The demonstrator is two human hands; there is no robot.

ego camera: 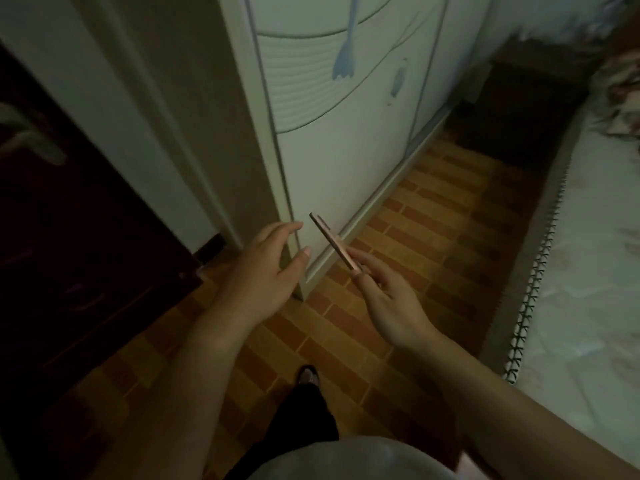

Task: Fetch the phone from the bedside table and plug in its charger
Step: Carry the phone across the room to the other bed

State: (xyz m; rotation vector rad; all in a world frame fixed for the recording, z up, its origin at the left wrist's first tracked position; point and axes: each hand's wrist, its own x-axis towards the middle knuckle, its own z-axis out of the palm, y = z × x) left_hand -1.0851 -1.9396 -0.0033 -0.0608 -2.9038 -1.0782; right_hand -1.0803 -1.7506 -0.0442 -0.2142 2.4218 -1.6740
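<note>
Both bare forearms reach forward, hands close together but apart. The left hand (266, 268) hangs open, fingers loosely curled, thumb pointing right. The right hand (391, 299) pinches the near end of a thin phone (329, 239), seen edge-on, between thumb and fingers.

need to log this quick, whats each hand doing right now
Left hand: open, holding nothing.
Right hand: closed on the phone.
</note>
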